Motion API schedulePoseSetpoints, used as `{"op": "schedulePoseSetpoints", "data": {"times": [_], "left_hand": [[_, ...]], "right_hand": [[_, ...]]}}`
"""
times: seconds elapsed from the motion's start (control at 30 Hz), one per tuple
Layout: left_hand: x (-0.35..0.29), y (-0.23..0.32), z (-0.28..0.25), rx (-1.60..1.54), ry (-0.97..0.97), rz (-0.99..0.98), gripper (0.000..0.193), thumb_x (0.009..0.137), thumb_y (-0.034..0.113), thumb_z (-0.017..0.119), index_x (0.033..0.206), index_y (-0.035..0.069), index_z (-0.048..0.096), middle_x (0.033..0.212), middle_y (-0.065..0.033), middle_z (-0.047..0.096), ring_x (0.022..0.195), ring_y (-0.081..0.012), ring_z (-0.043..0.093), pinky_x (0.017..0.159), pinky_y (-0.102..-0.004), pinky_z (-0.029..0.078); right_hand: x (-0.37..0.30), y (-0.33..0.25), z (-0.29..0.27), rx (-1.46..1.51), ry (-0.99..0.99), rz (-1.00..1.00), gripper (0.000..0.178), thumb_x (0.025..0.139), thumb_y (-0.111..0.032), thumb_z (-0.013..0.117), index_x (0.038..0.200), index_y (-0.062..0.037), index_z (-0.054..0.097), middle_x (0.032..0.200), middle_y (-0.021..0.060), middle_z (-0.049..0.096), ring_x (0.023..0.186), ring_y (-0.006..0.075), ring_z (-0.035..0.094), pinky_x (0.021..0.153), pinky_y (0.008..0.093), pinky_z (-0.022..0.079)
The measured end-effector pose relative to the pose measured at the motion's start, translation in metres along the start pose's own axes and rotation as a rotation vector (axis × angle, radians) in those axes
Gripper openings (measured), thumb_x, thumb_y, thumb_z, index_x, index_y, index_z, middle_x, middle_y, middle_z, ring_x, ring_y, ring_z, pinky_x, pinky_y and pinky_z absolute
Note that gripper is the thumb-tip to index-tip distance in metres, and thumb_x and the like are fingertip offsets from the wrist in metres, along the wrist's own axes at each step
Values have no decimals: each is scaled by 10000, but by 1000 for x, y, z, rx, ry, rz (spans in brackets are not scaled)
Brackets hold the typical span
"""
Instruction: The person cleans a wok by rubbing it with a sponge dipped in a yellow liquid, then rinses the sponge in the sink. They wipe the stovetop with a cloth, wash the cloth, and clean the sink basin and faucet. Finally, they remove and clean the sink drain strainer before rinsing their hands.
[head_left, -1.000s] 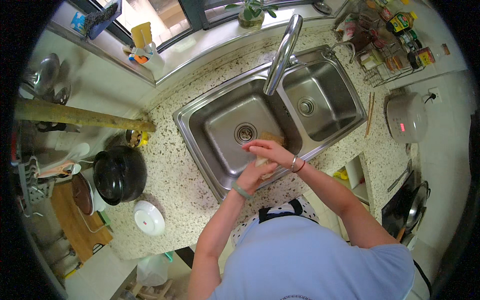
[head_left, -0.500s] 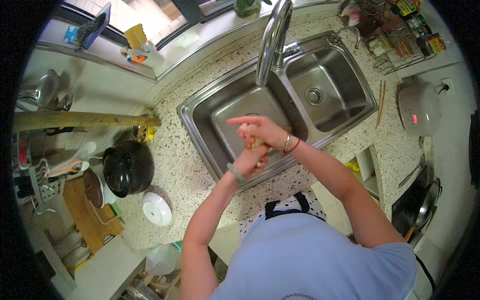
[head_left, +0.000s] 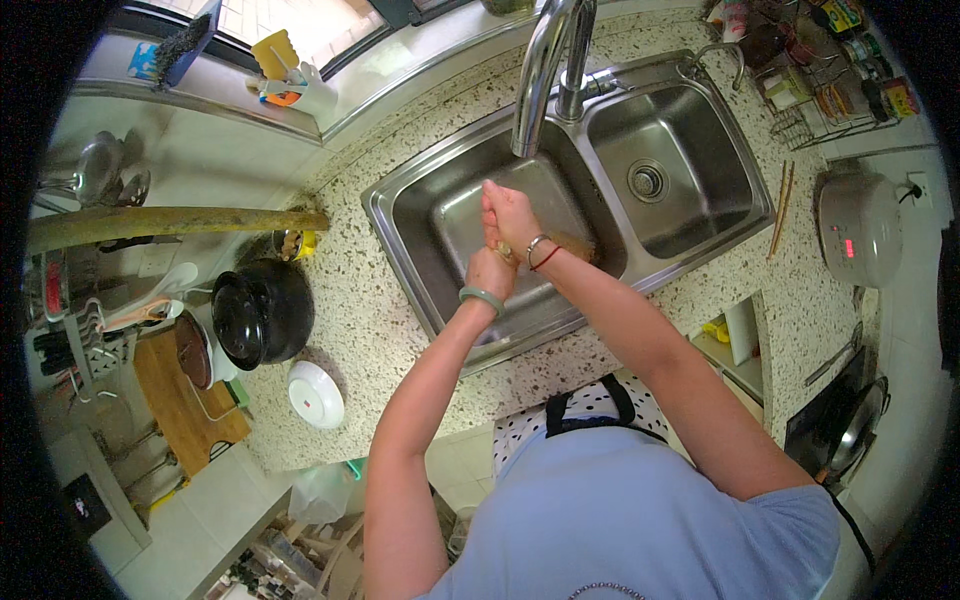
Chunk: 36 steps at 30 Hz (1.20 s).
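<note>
A: What lies at the left end of the speckled tabletop (head_left: 370,370)?

B: A black pot (head_left: 285,312) stands there, with a white dish (head_left: 316,395) resting base up near it, well apart from the steel sink.

A: And the hands?

B: Over the large basin (head_left: 460,215), the left hand (head_left: 490,272), a green bangle (head_left: 482,298) at its wrist, closes on a pale piece (head_left: 505,250). The right hand (head_left: 512,215), just beyond, is curled and pressed to it, so the piece is caught between the two.

A: What could go wrong there?

B: The piece could slip into the basin, through a loosened grip or a slick surface. Too hard a squeeze might break it, should it prove soft; its firmness cannot be told.

A: How does it look?

B: A small cream-yellow sliver shows between the hands. The rest is covered, its full shape hidden.

A: Farther right?

B: A chrome faucet (head_left: 531,110) arches over the large basin. Past the right wrist, a tan patch (head_left: 574,244) shows in it, its nature unclear. Then come the smaller basin (head_left: 700,190), a pair of chopsticks (head_left: 782,210) beside the sink and a pale rice cooker (head_left: 860,230) with a red-lit display.
</note>
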<state>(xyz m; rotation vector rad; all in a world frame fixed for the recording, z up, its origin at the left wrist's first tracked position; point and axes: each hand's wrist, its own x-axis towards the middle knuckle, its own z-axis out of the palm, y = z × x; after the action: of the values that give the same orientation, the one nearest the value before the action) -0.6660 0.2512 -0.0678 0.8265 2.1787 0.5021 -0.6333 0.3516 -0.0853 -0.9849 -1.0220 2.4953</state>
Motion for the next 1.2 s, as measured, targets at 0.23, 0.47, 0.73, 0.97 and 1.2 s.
{"op": "schedulePoseSetpoints", "data": {"times": [0.23,0.47,0.73,0.97,1.2], "left_hand": [[9,22,0,-554,-105,-117,510,817,171,679,1224,52,397,855,-90,613,547,-168,584,413,-322,467],[12,75,0,-771,-474,-199,464,948,462,470,1077,28,573,836,-83,663,559,-118,606,458,-240,499],[67,127,52,-716,-138,-35,374,914,244,593,1223,47,518,1003,-94,616,676,-125,600,501,-239,502],[111,123,75,-605,-117,-115,614,897,209,612,1396,46,293,851,-70,528,561,-120,555,406,-245,446],[121,114,97,-602,-206,-144,711,895,188,622,1424,34,172,822,-57,505,543,-117,551,371,-258,483]], "right_hand": [[-5,-7,-67,-20,-30,73,470,883,-508,567,1022,-60,548,890,50,616,759,144,618,641,307,520],[-73,-62,-125,-126,-71,108,355,843,-277,698,1058,-34,553,971,24,597,892,104,577,752,267,488],[-55,-107,-202,-645,37,-194,359,774,-300,745,953,-35,581,852,46,620,786,120,579,709,278,486],[51,-52,-280,-252,613,-222,420,760,-245,749,1064,-16,570,946,101,646,829,149,622,689,277,520],[162,25,-268,-1030,756,-13,366,872,-115,589,1226,-44,526,986,93,650,948,239,639,629,339,540]]}}
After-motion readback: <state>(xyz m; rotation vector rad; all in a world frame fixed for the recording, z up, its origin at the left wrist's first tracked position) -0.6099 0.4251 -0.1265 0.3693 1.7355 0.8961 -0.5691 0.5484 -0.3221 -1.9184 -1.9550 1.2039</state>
